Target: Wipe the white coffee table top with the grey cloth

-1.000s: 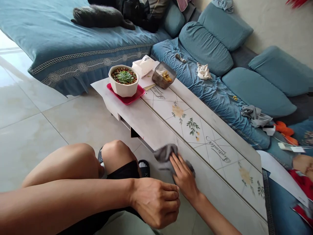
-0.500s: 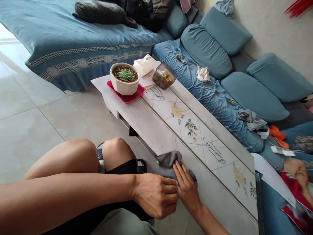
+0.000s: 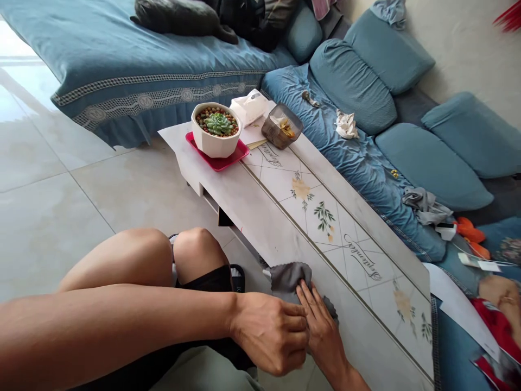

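A grey cloth (image 3: pixel 290 276) with a scalloped edge lies partly bunched at the near edge of a long white coffee table (image 3: pixel 280 239). My right hand (image 3: pixel 323 326) presses on it with fingers stretched out and lying flat; its thumb is mostly hidden. Just left of it, my left hand (image 3: pixel 272 331) is closed, fingers curled, beside the cloth and the right wrist. What the left fingers hold, if anything, is hidden from view.
On the table's far end stand a potted succulent (image 3: pixel 216 130) on a red tray (image 3: pixel 228 163), a tissue pack (image 3: pixel 249 107) and a dark see-through bin (image 3: pixel 281 127). Blue sofas (image 3: pixel 325 122) flank it; a grey cat (image 3: pixel 179 19) lies on one. Another person's arm (image 3: pixel 502 290) shows right.
The view has shifted slightly, so the scene sits further right. Both hands remain at the table's near edge, and the cloth's upper part looks more spread out.
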A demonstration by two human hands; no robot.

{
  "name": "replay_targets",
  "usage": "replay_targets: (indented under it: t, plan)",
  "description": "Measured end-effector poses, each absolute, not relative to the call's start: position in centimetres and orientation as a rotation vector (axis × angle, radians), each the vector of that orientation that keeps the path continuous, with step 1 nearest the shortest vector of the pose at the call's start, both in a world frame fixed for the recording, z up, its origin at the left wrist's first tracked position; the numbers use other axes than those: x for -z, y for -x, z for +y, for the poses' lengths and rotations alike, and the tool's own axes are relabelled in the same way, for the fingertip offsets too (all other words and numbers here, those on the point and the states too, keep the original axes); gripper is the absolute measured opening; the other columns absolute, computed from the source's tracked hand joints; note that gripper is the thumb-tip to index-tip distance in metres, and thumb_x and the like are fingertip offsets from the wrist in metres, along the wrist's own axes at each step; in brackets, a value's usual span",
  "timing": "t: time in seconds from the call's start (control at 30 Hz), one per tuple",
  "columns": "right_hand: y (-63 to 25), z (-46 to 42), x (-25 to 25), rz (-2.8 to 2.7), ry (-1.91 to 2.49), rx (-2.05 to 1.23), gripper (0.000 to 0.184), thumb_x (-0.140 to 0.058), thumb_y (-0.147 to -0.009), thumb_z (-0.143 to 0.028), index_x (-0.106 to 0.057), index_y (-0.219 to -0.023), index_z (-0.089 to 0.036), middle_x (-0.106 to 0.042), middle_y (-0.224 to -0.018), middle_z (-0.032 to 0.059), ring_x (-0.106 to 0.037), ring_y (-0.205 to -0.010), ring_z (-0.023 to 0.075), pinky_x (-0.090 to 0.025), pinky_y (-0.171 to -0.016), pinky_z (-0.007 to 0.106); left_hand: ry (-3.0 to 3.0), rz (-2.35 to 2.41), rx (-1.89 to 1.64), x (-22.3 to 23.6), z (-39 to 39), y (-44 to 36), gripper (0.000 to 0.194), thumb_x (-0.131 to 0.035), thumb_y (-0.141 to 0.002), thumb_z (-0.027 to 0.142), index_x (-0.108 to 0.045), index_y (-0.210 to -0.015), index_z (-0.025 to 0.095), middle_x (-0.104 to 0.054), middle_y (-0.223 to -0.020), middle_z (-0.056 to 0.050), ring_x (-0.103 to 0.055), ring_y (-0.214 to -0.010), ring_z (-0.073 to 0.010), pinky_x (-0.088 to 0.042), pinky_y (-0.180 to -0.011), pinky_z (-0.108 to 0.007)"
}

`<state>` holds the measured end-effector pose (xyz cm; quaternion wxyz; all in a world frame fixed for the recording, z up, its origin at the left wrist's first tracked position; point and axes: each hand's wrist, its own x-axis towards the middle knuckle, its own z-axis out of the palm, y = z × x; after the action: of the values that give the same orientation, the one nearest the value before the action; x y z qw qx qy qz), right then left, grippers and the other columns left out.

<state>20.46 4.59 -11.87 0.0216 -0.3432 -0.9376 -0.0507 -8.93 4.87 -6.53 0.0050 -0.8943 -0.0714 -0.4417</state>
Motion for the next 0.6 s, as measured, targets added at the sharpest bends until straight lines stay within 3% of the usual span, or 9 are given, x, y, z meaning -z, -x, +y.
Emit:
replay_targets:
  t: [0.27, 0.5, 0.6]
  plan:
    - [-5.8, 11.2, 13.8, -2.753, 0.993, 0.11, 0.081, -0.052, -0.111, -0.033, -0.009, -0.177, -0.02, -0.043, -0.172, 0.0098, -0.043, -0.159, 0.0357, -0.055, -0.121, 0.053, 2.81, -0.183, 1.368, 7.7, 4.9, 7.7, 0.027, -0.061, -0.097, 0.017, -0.069, -0.071, 0.016, -0.055, -0.073, -0.005, -0.061, -0.072, -0.0184, -0.054, -0.08, -0.035]
    - [-19.7, 4.5, 12.0, -2.824, 1.146, 0.032, 0.077, -0.043, -0.104, -0.025, -0.017, -0.176, -0.034, -0.049, -0.168, 0.0032, -0.052, -0.151, 0.0337, -0.066, -0.109, 0.052, 2.847, -0.154, 1.447, 7.3, 4.9, 7.7, 0.031, -0.061, -0.098, 0.021, -0.07, -0.069, 0.016, -0.054, -0.072, -0.005, -0.06, -0.069, -0.0183, -0.054, -0.077, -0.036]
    - [-19.9, 4.7, 12.2, -2.826, 1.168, 0.045, 0.079, -0.046, -0.104, -0.025, -0.016, -0.177, -0.035, -0.049, -0.167, 0.0035, -0.052, -0.151, 0.0339, -0.066, -0.11, 0.051, 2.861, -0.155, 1.452, 7.6, 4.7, 7.9, 0.031, -0.063, -0.098, 0.022, -0.07, -0.069, 0.016, -0.054, -0.071, -0.005, -0.06, -0.069, -0.018, -0.054, -0.076, -0.035]
